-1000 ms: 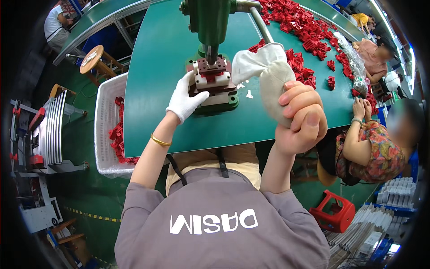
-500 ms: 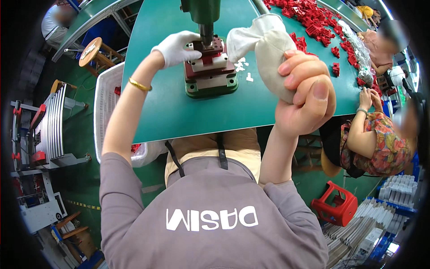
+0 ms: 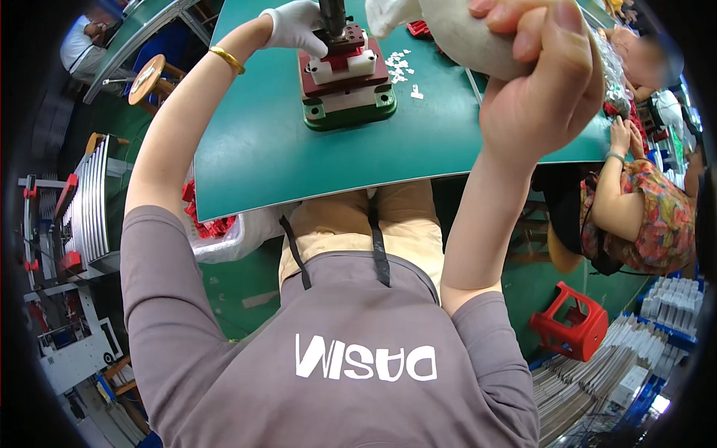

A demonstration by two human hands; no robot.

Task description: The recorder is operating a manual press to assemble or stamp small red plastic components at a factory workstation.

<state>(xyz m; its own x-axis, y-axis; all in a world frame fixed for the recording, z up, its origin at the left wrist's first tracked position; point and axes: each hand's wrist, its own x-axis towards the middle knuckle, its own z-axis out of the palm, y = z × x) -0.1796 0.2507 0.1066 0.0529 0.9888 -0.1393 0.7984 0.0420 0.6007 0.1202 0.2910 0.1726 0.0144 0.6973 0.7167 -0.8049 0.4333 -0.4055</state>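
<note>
In front of me a bench press stands on the green table, its dark ram [image 3: 333, 18] down over a fixture block [image 3: 344, 84] with a maroon plate and white guides. A red plastic part [image 3: 343, 64] shows inside the fixture. My left hand [image 3: 296, 27], in a white glove, is at the fixture's left side; its thumb and fingers are apart, with the thumb close to the block. My right hand [image 3: 549, 75], bare, is wrapped round a cloth-covered lever handle [image 3: 470, 41]. The handle's upper part runs out of view.
Small white pieces [image 3: 399, 67] lie on the green table [image 3: 284, 160] right of the fixture. A white crate [image 3: 239, 243] with red parts stands below its left edge. A co-worker [image 3: 635, 201] in a flowered top sits at the right. A red stool [image 3: 570, 321] stands on the floor.
The whole view has shifted, so the press sits higher in it. My right hand and the handle appear larger and farther right of the fixture. My left hand stays beside the fixture.
</note>
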